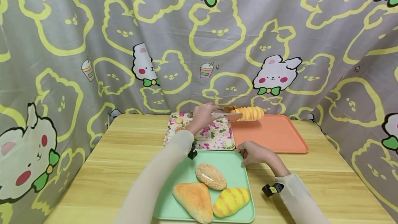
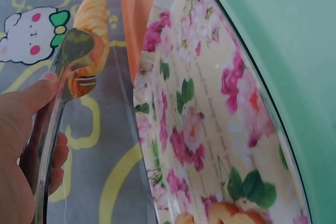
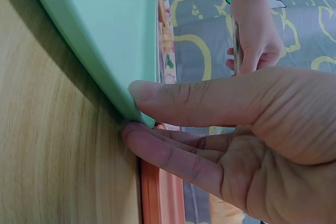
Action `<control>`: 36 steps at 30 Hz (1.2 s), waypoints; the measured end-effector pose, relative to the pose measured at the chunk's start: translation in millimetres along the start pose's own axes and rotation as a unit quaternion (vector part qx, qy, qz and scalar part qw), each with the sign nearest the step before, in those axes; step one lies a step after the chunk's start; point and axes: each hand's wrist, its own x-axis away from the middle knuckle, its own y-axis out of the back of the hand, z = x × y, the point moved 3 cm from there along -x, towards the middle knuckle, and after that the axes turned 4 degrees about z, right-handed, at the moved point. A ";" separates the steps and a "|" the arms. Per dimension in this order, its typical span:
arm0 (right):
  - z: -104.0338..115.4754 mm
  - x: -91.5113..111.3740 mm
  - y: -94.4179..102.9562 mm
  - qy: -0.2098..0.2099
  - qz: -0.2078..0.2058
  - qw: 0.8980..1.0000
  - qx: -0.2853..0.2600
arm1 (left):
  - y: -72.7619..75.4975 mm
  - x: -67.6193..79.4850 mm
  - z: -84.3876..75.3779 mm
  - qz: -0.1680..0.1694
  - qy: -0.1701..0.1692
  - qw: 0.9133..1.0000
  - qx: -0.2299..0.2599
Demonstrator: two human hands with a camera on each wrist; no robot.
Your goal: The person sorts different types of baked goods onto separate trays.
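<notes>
My left hand (image 1: 203, 116) grips metal serving tongs (image 2: 55, 98), one end spoon-shaped and the other forked. Between the tong ends is a ridged, spiral-shaped bread roll (image 1: 251, 113), held over the back of the orange tray (image 1: 280, 136). At the far right corner of the green tray (image 1: 230, 161), my right hand (image 1: 255, 153) pinches the rim. In the right wrist view its thumb (image 3: 178, 98) lies over the corner, with the other fingers beneath. An oval crumb-coated bun (image 1: 211, 176), a triangular bread (image 1: 196, 199) and a yellow striped bun (image 1: 231, 201) lie on the green tray.
The floral tray (image 1: 206, 132) stands behind the green one, left of the orange tray. Small brown bread pieces (image 2: 233, 214) lie on it, partly hidden by my left arm. A patterned curtain (image 1: 174, 78) hangs right behind the wooden table (image 1: 130, 155).
</notes>
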 end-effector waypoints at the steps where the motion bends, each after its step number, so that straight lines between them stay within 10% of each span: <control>1: -0.4 0.0 -0.1 0.000 0.000 1.000 0.002 | -1.2 -0.9 -1.1 0.001 -0.001 1.000 -0.001; 36: -0.6 -2.2 3.0 0.018 0.002 1.000 0.008 | -29.6 -21.5 -22.6 0.047 0.016 0.999 0.008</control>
